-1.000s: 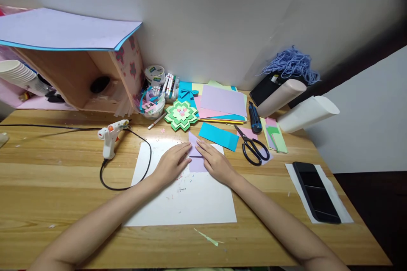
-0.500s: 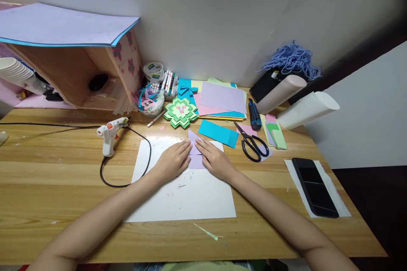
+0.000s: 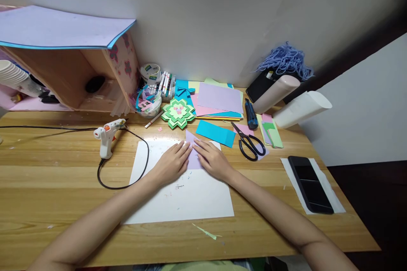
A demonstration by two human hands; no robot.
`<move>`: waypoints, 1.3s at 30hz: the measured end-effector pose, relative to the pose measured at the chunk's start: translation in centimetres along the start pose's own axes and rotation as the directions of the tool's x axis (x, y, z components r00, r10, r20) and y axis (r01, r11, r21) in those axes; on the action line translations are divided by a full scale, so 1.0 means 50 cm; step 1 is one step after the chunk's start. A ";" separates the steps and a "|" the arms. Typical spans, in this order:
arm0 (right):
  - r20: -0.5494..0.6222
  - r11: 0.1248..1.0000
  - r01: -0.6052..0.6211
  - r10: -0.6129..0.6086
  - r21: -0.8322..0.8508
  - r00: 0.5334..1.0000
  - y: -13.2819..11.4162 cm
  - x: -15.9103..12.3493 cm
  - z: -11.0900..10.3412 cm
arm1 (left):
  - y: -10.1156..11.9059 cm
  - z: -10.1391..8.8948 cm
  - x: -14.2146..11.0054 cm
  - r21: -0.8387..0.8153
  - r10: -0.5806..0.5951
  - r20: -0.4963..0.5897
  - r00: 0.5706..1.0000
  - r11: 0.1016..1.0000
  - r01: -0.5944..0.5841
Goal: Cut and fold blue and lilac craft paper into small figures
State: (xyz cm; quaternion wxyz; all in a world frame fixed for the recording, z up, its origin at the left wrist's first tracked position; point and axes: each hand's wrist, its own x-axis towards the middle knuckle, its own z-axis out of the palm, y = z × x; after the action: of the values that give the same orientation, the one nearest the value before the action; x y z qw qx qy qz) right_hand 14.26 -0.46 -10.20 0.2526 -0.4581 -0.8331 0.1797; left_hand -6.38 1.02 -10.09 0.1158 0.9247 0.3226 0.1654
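A small lilac paper piece (image 3: pixel 193 156) lies folded on a white sheet (image 3: pixel 181 194) in the middle of the wooden table (image 3: pixel 47 169). My left hand (image 3: pixel 171 163) rests flat on the paper's left side, fingers stretched out toward its folded tip. My right hand (image 3: pixel 212 160) lies flat on its right side, fingers together and extended over the fold. Both hands press the paper down; neither grips it.
A white glue gun (image 3: pixel 104 135) with a black cord stands to the left. Black scissors (image 3: pixel 249 144), a blue paper strip (image 3: pixel 215 133), a green paper flower (image 3: pixel 178 113), stacked coloured sheets (image 3: pixel 219 99), a utility knife (image 3: pixel 250 114) and a dark phone (image 3: pixel 310 184) lie behind and right.
The hands stay pressed on the lilac paper, fingers sliding slightly along the fold. The view has shifted a little.
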 end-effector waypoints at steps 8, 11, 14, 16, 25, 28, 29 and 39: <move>0.166 0.804 -0.457 0.427 0.380 0.889 0.018 0.136 -0.023 | 0.004 -0.013 0.000 0.058 0.016 0.016 1.000 0.998 -0.017; 0.256 0.775 -0.477 0.403 0.415 0.879 0.030 0.161 -0.031 | 0.013 -0.030 0.009 -0.036 -0.105 -0.054 0.993 0.994 0.103; 0.288 0.746 -0.466 0.369 0.476 0.884 0.025 0.165 -0.062 | 0.019 -0.066 0.041 -0.235 -0.448 -0.221 0.866 0.887 0.399; 0.251 0.668 -0.429 0.350 0.608 0.902 0.008 0.167 -0.097 | 0.020 -0.102 0.075 -0.396 -0.574 -0.228 0.786 0.792 0.464; -0.030 0.557 -0.201 0.377 0.806 0.926 -0.065 0.169 -0.220 | 0.026 -0.240 0.186 -0.613 -0.505 -0.044 0.862 0.695 0.376; -0.118 0.590 -0.166 0.411 0.790 0.904 -0.065 0.164 -0.227 | 0.036 -0.251 0.188 -0.572 -0.473 -0.056 0.879 0.737 0.360; -0.131 0.598 -0.162 0.416 0.785 0.900 -0.065 0.163 -0.228 | 0.039 -0.253 0.188 -0.567 -0.477 -0.068 0.876 0.741 0.360; -0.123 0.507 -0.156 0.475 0.848 0.871 -0.056 0.168 -0.217 | 0.041 -0.253 0.176 -0.480 -0.401 -0.164 0.901 0.831 0.282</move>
State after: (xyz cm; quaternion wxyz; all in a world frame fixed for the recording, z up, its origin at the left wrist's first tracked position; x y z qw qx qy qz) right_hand 14.93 5.99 2.18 0.5366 -0.4588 -0.4974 0.5042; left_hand -3.58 6.40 4.20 0.3089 0.7704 0.4496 0.3300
